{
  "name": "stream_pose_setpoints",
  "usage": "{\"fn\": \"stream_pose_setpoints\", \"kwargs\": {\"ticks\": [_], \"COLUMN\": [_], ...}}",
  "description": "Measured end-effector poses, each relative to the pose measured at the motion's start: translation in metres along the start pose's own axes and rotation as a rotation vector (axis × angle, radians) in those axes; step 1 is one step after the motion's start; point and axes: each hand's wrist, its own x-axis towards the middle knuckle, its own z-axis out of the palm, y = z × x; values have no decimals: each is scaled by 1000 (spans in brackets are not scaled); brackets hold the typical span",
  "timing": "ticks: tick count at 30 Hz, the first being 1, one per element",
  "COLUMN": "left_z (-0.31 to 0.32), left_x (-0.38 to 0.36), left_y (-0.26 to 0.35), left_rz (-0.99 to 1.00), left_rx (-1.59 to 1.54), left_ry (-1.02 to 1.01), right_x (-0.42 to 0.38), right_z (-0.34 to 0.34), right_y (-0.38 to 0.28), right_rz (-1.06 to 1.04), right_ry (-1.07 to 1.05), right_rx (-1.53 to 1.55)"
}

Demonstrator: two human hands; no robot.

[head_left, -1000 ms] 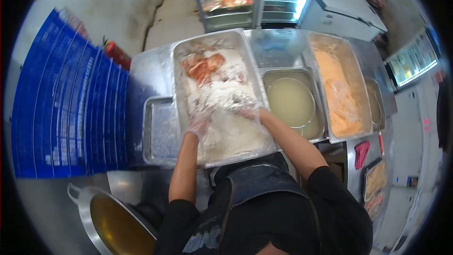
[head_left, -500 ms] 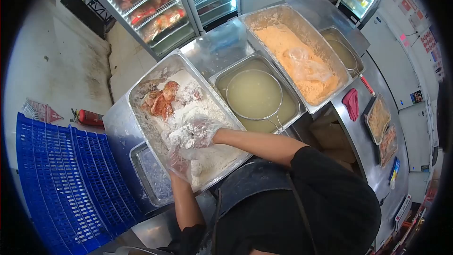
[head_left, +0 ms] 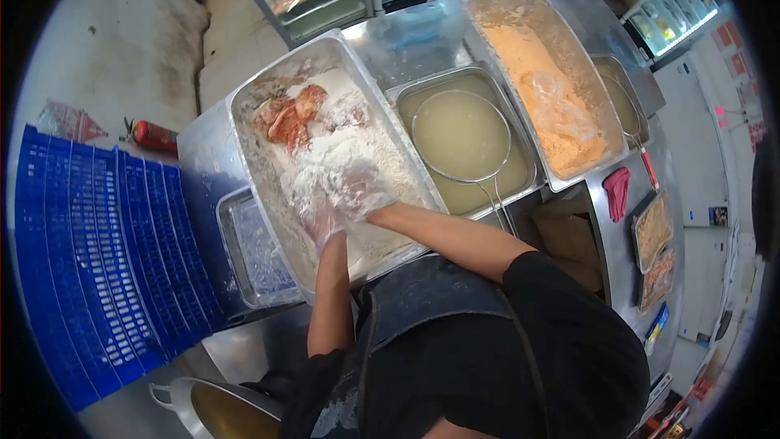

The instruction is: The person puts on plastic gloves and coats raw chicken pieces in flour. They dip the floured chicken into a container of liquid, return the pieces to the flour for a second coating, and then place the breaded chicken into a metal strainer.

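Note:
Both hands wear clear plastic gloves coated with flour and are down in a deep metal tray (head_left: 244,146) of white flour (head_left: 390,142). My left hand (head_left: 319,215) is in the flour near the tray's left wall. Close beside it on the right, my right hand (head_left: 364,191) is also in the flour. The fingers of both are hidden by flour and glove, so their grip cannot be made out. Reddish raw meat pieces (head_left: 288,120) lie beyond the hands, and a flour-dusted piece (head_left: 345,112) rests to their right.
Right of the tray, a wire strainer (head_left: 461,135) sits in cloudy liquid. Farther right stands a tray of orange powder (head_left: 524,57). A blue plastic crate (head_left: 106,268), a shallow metal tray (head_left: 236,252) and a pot (head_left: 183,406) are at the left. A red cloth (head_left: 617,193) lies right.
The view has shifted, bringing the pot into sight. My left hand has moved from the tray's near part farther into the flour, and my right hand is lower in it.

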Motion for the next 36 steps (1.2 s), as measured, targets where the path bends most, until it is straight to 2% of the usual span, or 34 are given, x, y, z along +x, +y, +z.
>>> {"fn": "stream_pose_setpoints", "kwargs": {"ticks": [2, 3, 5, 6, 8, 9, 10, 11, 13, 14, 15, 16, 17, 18, 19, 20, 21, 23, 24, 26, 27, 29, 30, 32, 33, 34, 35, 36], "left_z": [-3, -6, -12, -14, -21, -26, -32, -37, -40, -38, -36, -31, -25, -22, -21, -19, -15, -9, -9, -7, -3, -3, -5, -15, -9, 1, -2, -2], "left_x": [6, 11, 23, 27, 30, 31, 34, 37, 39, 35, 21, 4, -5, -11, -20, -25, -25, -22, -21, -17, -16, -12, -11, -8, -7, -3, -2, 3], "left_y": [9, 11, 10, 6, -6, -11, -13, -14, -12, -13, -25, -41, -48, -46, -47, -46, -43, -39, -28, -8, -18, -34, -29, -18, -33, -60, -67, -73], "left_rz": [136, 116, 173, 147, 385, 365, 312, 256, 149, 88, 81, 331, 589, 600, 937, 1260, 1270, 1253, 1261, 942, 949, 1226, 1231, 1007, 1002, 921, 834, 820], "left_rx": [-236, -239, -276, -281, -37, -38, 119, 275, 574, 717, 713, 834, 940, 926, 832, 712, 694, 734, 721, 1063, 1055, 833, 832, 717, 718, 596, 479, 488], "left_ry": [-53, -20, -323, -286, -303, -276, -323, -379, -506, -578, -580, -558, -525, -533, -411, -266, -268, -184, -187, -595, -602, -331, -338, -683, -684, -603, -517, -506], "right_x": [12, 19, 36, 45, 43, 45, 46, 40, 26, 25, 24, 29, 38, 41, 36, 25, 15, -9, -13, -21, -26, -35, -41, -55, -55, -53, -49, -48], "right_z": [-6, -25, -41, -32, -34, -58, -72, -70, -62, -60, -58, -59, -70, -86, -99, -106, -116, -143, -156, -174, -177, -178, -175, -161, -157, -154, -151, -147], "right_y": [6, -6, -4, 12, 10, -10, -20, -16, -1, 4, 9, 12, 11, 9, 10, 29, 55, 95, 103, 114, 115, 118, 123, 137, 137, 136, 129, 121], "right_rz": [-119, -110, -137, -202, -284, -163, -44, -65, -337, -347, -93, 162, 161, 252, 353, 236, 112, -353, -347, 388, 396, 669, 678, 597, 546, 536, 541, 547], "right_ry": [-44, -46, -77, -90, -131, -262, -389, -403, -39, -53, -215, -359, -349, -352, -360, -205, -45, 207, 206, 161, 163, 66, 67, 25, 1, -6, -30, -51], "right_rx": [-241, -263, -275, -230, -165, -168, -178, -174, -484, -487, -379, -270, -282, -339, -394, -406, -417, -981, -994, -183, -191, -404, -403, -465, -495, -490, -611, -731]}}
